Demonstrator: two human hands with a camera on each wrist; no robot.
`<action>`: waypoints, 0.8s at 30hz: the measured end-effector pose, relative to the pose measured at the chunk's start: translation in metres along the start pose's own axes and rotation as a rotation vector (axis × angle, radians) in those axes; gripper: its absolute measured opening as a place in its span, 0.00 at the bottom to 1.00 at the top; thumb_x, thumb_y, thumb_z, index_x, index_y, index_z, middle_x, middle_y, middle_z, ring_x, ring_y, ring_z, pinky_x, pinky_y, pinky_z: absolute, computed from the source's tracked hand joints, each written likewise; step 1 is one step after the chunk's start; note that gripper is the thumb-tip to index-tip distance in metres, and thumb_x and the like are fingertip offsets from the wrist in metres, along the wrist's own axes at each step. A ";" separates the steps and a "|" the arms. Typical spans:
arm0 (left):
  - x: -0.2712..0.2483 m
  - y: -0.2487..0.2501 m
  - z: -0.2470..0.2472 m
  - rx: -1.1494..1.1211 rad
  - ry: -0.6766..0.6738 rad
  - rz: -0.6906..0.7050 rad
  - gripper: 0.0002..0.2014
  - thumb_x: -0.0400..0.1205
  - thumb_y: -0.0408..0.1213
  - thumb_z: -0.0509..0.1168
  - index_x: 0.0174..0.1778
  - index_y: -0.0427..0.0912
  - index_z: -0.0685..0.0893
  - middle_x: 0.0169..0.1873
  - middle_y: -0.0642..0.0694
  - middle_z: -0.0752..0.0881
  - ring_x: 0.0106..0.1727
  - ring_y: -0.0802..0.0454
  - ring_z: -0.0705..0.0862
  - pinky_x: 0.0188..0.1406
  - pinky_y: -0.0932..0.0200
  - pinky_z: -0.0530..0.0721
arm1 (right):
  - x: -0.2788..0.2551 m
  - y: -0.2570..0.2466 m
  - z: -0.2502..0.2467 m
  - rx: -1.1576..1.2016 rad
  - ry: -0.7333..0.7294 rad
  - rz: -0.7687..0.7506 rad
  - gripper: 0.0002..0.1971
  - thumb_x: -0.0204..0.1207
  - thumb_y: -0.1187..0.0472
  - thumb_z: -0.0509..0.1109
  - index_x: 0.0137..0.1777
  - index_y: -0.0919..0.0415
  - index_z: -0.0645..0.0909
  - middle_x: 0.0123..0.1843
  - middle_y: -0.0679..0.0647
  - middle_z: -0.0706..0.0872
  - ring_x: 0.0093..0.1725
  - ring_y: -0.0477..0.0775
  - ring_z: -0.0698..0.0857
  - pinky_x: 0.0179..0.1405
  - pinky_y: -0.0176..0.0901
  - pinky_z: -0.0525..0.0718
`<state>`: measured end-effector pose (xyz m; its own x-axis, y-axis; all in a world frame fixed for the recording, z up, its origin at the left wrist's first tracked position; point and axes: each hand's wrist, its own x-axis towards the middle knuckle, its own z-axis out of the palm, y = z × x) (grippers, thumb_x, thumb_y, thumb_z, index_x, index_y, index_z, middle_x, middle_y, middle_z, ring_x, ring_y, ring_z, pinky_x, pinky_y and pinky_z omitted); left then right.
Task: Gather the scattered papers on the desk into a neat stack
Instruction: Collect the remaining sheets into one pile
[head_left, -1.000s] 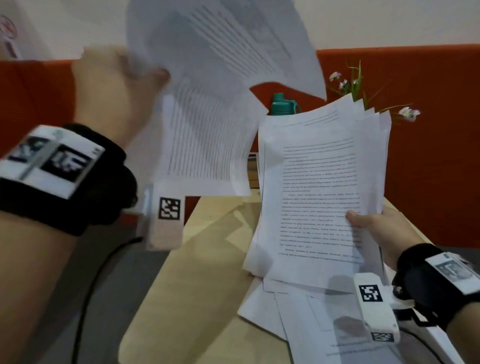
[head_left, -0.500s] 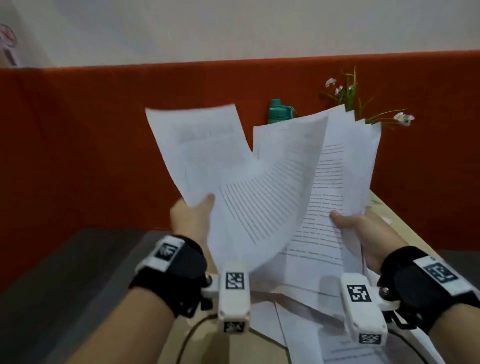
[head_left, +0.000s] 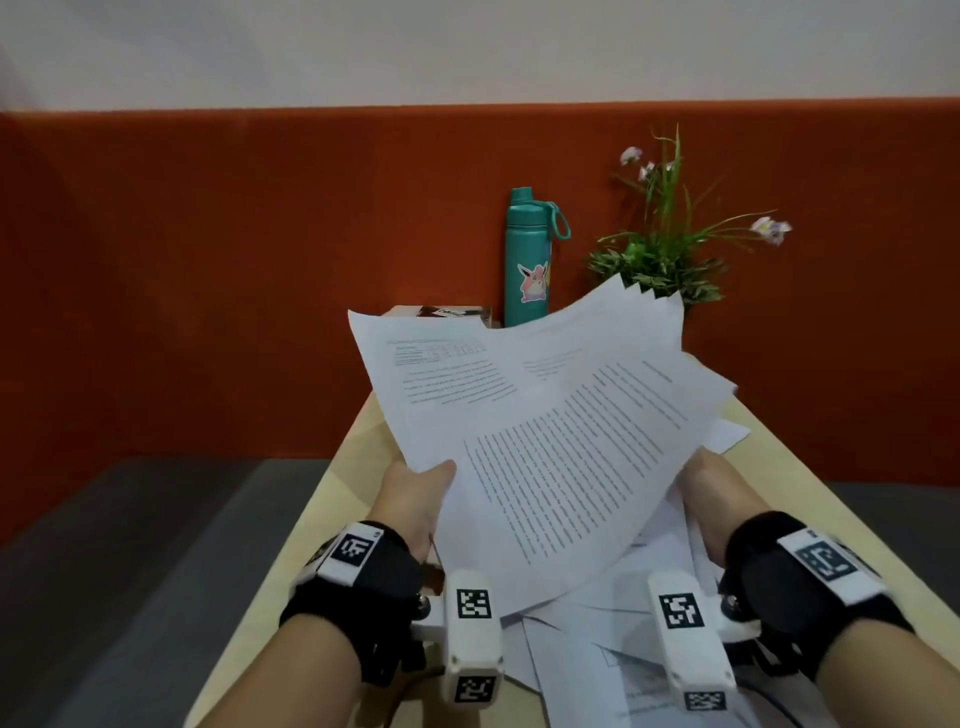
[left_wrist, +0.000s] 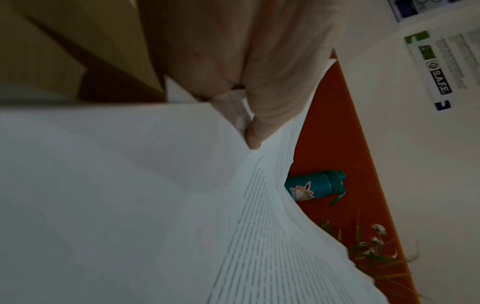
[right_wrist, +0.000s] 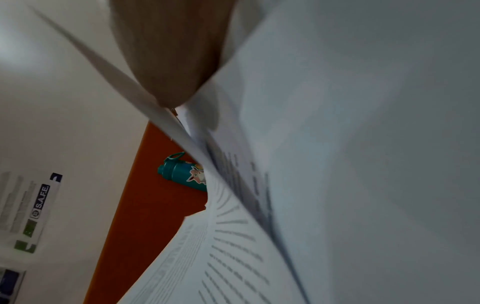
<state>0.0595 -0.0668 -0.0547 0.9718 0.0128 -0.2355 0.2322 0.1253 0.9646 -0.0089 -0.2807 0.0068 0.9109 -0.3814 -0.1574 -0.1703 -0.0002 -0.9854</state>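
Holding fanned papers (head_left: 545, 441) up btwn both hands, above desk (head_left: 332, 499): left hand (head_left: 415, 499) pinching near-left edge, right hand (head_left: 711, 499) gripping right edge w/ thumb. More sheets (head_left: 597, 660) lying loose under wrists. Bottle (head_left: 527, 254), plant (head_left: 660, 249) well beyond.

Both bare forearms wear black wrist straps (head_left: 363, 587). Each strap carries white camera modules (head_left: 691, 649). The modules bear black-and-white square tags.

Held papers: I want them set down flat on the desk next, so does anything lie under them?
Yes. Loose sheets still lie on the desk right beneath the held papers, between the left hand and right hand.
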 end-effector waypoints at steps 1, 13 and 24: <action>0.000 -0.001 0.001 -0.009 0.026 0.011 0.15 0.84 0.26 0.61 0.67 0.37 0.81 0.58 0.40 0.86 0.55 0.41 0.85 0.48 0.54 0.83 | 0.022 0.014 -0.014 0.009 0.031 -0.052 0.37 0.53 0.18 0.62 0.35 0.55 0.72 0.36 0.52 0.77 0.36 0.48 0.74 0.43 0.40 0.80; 0.003 0.000 -0.016 0.167 0.020 0.038 0.17 0.86 0.42 0.58 0.69 0.42 0.80 0.63 0.45 0.87 0.60 0.41 0.87 0.64 0.41 0.83 | 0.011 0.031 -0.010 -0.097 -0.103 0.055 0.22 0.76 0.65 0.72 0.70 0.65 0.77 0.64 0.57 0.87 0.57 0.58 0.86 0.46 0.40 0.81; -0.055 0.164 -0.052 0.724 0.219 0.755 0.15 0.87 0.41 0.57 0.35 0.43 0.80 0.32 0.49 0.83 0.32 0.50 0.80 0.33 0.56 0.76 | 0.015 0.024 -0.006 -0.118 -0.053 0.034 0.13 0.78 0.73 0.67 0.62 0.71 0.79 0.50 0.55 0.84 0.36 0.43 0.80 0.26 0.30 0.76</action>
<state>0.0418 0.0049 0.1107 0.8624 0.0271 0.5056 -0.3873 -0.6078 0.6932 -0.0016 -0.2923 -0.0183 0.9219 -0.3334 -0.1972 -0.2419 -0.0979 -0.9654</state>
